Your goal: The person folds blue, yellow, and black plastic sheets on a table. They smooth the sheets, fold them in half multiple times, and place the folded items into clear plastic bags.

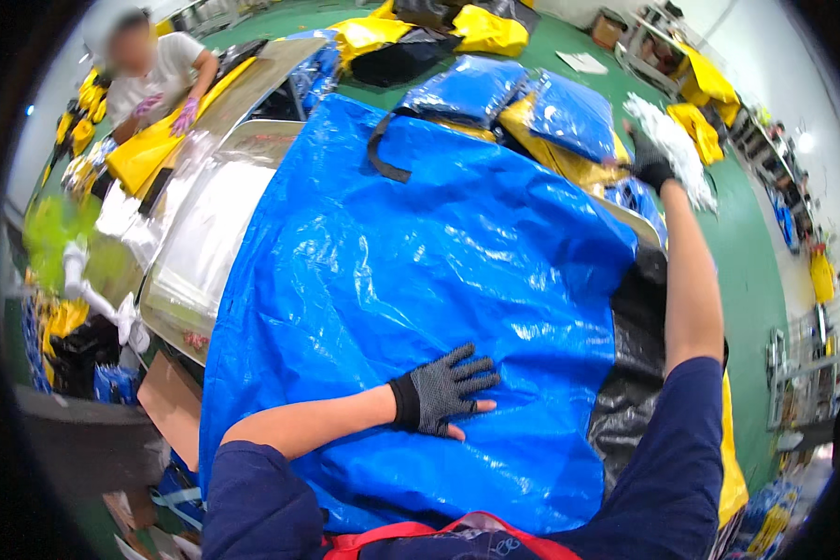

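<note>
A large blue plastic sheet [420, 271] lies creased across the table before me, with a black strap [383, 159] at its far edge. My left hand [443, 387], in a dark grey glove with bare fingertips, rests flat on the sheet with fingers spread. On the far right my right hand [649, 159], gloved the same way, reaches past the sheet's edge. Its thumb and a finger stand apart beside a stack of blue packs in clear wrap [569, 117]. Nothing shows clearly in its grip. Black sheeting [630, 364] lies under my right arm.
White crumpled material [677, 154] lies beyond my right hand. Clear plastic bags [205, 224] cover the table's left side. A co-worker [154, 79] in pink gloves handles yellow sheeting at the back left. Someone in lime green [75, 243], blurred, is at the left.
</note>
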The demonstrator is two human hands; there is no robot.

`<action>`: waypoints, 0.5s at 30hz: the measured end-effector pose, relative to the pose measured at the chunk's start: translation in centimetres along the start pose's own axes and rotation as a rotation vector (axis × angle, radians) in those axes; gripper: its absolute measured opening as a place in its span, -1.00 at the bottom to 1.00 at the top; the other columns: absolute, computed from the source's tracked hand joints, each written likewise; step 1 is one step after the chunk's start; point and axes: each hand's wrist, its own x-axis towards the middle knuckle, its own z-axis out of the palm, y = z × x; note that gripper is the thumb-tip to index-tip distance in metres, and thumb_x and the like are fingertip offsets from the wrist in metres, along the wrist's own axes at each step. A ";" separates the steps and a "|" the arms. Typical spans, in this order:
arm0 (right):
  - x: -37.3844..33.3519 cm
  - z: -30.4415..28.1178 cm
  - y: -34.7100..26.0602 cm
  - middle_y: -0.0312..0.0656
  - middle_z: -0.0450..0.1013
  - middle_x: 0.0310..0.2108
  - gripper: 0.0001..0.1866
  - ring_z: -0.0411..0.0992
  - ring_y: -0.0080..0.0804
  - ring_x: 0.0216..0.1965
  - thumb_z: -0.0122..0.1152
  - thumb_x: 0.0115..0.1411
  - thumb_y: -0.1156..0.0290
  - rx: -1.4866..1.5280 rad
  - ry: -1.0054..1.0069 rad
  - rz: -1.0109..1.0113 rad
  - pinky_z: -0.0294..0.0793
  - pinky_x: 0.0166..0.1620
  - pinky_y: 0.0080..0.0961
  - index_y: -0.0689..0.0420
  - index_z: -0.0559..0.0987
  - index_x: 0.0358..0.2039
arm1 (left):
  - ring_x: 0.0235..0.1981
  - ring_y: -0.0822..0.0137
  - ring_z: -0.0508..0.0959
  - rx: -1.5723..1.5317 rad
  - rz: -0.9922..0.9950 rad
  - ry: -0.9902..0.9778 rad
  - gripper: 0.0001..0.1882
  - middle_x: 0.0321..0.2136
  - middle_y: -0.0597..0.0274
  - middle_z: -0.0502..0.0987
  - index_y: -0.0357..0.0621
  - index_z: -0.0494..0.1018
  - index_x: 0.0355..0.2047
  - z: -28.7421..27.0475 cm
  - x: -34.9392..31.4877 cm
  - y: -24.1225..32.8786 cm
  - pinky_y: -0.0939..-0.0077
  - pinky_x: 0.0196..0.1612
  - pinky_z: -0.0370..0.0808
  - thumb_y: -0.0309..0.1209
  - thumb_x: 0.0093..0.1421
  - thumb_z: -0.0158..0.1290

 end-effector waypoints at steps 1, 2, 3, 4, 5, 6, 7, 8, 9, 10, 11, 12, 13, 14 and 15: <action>-0.7 1.9 -0.9 0.12 0.23 0.14 0.05 0.14 0.04 0.20 0.40 -0.29 -0.21 0.091 -0.128 0.018 0.16 0.20 -0.21 0.15 0.28 0.14 | 0.28 -0.07 0.07 -0.013 -0.009 0.005 -0.28 0.23 -0.06 0.11 0.15 0.21 0.18 0.3 -0.2 0.5 -0.20 0.26 -0.14 0.26 0.11 -0.21; -3.7 4.4 4.2 0.14 0.09 0.23 0.18 -0.01 0.04 0.28 0.33 -0.26 -0.30 -0.033 -0.197 0.141 -0.01 0.28 -0.25 0.20 0.12 0.23 | 0.28 -0.06 0.05 -0.040 0.053 0.011 -0.27 0.24 -0.07 0.09 0.16 0.20 0.19 0.6 0.5 0.4 -0.19 0.27 -0.15 0.26 0.12 -0.21; -6.2 7.1 5.6 0.16 0.07 0.23 0.24 -0.05 0.03 0.30 0.27 -0.29 -0.40 -0.051 -0.252 0.339 -0.05 0.30 -0.26 0.23 0.10 0.24 | 0.29 -0.06 0.03 -0.062 0.061 0.009 -0.27 0.25 -0.07 0.08 0.16 0.19 0.20 0.8 0.2 0.4 -0.19 0.27 -0.16 0.26 0.12 -0.21; -8.6 9.2 7.5 0.16 0.05 0.24 0.26 -0.07 0.02 0.31 0.21 -0.29 -0.45 -0.120 -0.339 0.431 -0.06 0.30 -0.28 0.25 0.09 0.23 | 0.30 -0.05 0.00 -0.090 0.075 -0.022 -0.27 0.26 -0.08 0.04 0.18 0.15 0.22 0.8 0.4 0.4 -0.18 0.28 -0.19 0.24 0.12 -0.19; -8.5 10.9 3.4 0.13 0.11 0.22 0.24 0.07 0.01 0.25 0.17 -0.24 -0.44 -0.153 -0.503 0.462 0.05 0.26 -0.26 0.28 0.08 0.24 | 0.30 -0.06 0.00 -0.094 0.021 -0.001 -0.27 0.26 -0.08 0.04 0.18 0.14 0.22 0.9 -0.5 0.7 -0.19 0.28 -0.18 0.24 0.12 -0.18; -9.6 12.1 3.6 0.12 0.18 0.18 0.18 0.16 0.00 0.20 0.18 -0.21 -0.40 -0.080 -0.558 0.443 0.13 0.22 -0.26 0.27 0.14 0.22 | 0.30 -0.06 0.01 -0.107 0.030 0.024 -0.26 0.26 -0.09 0.03 0.18 0.14 0.22 1.0 -0.6 0.7 -0.19 0.27 -0.18 0.23 0.12 -0.18; -11.0 13.2 4.5 0.11 0.26 0.13 0.12 0.25 -0.01 0.14 0.20 -0.19 -0.36 -0.008 -0.619 0.441 0.20 0.17 -0.26 0.26 0.20 0.20 | 0.30 -0.06 0.01 -0.130 0.051 0.046 -0.26 0.26 -0.09 0.03 0.18 0.13 0.23 1.2 -0.6 0.6 -0.20 0.27 -0.18 0.23 0.11 -0.17; -10.9 13.1 3.5 0.09 0.34 0.06 0.02 0.30 -0.04 0.09 0.23 -0.16 -0.31 0.190 -0.755 0.391 0.24 0.13 -0.27 0.22 0.29 0.15 | 0.29 -0.09 0.01 -0.159 0.046 0.092 -0.27 0.27 -0.09 0.03 0.18 0.12 0.23 1.1 -0.9 0.6 -0.23 0.27 -0.18 0.21 0.12 -0.15; -10.8 12.4 3.1 0.08 0.41 -0.02 -0.09 0.36 -0.07 0.04 0.25 -0.13 -0.25 0.387 -0.891 0.344 0.28 0.10 -0.28 0.19 0.38 0.09 | 0.29 -0.09 0.01 -0.172 0.026 0.093 -0.27 0.26 -0.08 0.03 0.18 0.11 0.23 1.4 -1.2 0.9 -0.24 0.26 -0.18 0.21 0.12 -0.15; -10.6 11.2 1.0 0.05 0.44 -0.06 -0.17 0.37 -0.11 0.03 0.27 -0.12 -0.21 0.398 -0.914 0.295 0.29 0.09 -0.30 0.17 0.44 0.04 | 0.29 -0.10 0.01 -0.185 0.000 0.095 -0.27 0.26 -0.07 0.04 0.18 0.10 0.24 1.7 -1.7 1.3 -0.25 0.26 -0.18 0.21 0.12 -0.16; -11.5 9.4 0.5 0.03 0.47 -0.10 -0.25 0.37 -0.15 0.01 0.29 -0.10 -0.16 0.406 -0.908 0.290 0.30 0.08 -0.32 0.14 0.49 -0.02 | 0.29 -0.11 0.01 -0.196 0.025 0.085 -0.27 0.26 -0.07 0.04 0.18 0.09 0.24 1.9 -1.4 1.0 -0.26 0.26 -0.18 0.20 0.12 -0.16; -11.6 9.5 3.3 -0.03 0.49 -0.13 -0.34 0.39 -0.19 -0.03 0.29 -0.06 -0.09 -0.072 -0.563 0.142 0.31 0.06 -0.35 0.14 0.51 -0.06 | 0.28 -0.12 0.03 -0.219 0.044 0.134 -0.29 0.26 -0.03 0.06 0.17 0.13 0.21 2.1 -1.1 1.1 -0.32 0.24 -0.19 0.21 0.13 -0.18; -13.2 7.7 9.9 0.02 0.48 -0.12 -0.43 0.40 -0.16 -0.05 0.22 0.02 -0.05 0.005 -0.186 0.231 0.34 0.02 -0.33 0.14 0.53 -0.10 | 0.28 -0.13 0.03 -0.169 0.092 0.103 -0.30 0.26 -0.01 0.07 0.17 0.14 0.19 1.9 0.4 0.1 -0.34 0.23 -0.18 0.21 0.13 -0.19; -8.9 3.6 8.7 0.09 0.46 -0.14 -0.55 0.39 -0.04 -0.06 0.10 0.13 0.03 -0.055 -0.404 0.343 0.35 0.00 -0.23 0.12 0.53 -0.12 | 0.27 -0.13 0.04 -0.124 0.045 0.061 -0.30 0.26 0.01 0.08 0.16 0.16 0.18 1.7 0.9 0.1 -0.35 0.22 -0.18 0.22 0.12 -0.19; -7.8 0.2 8.7 0.12 0.46 -0.22 -0.62 0.40 0.07 -0.14 -0.04 0.23 0.09 -0.296 -0.244 0.235 0.37 -0.07 -0.14 0.13 0.51 -0.18 | 0.27 -0.14 0.04 -0.087 0.036 0.019 -0.31 0.25 0.02 0.09 0.16 0.18 0.17 1.5 1.6 0.1 -0.37 0.21 -0.18 0.23 0.12 -0.20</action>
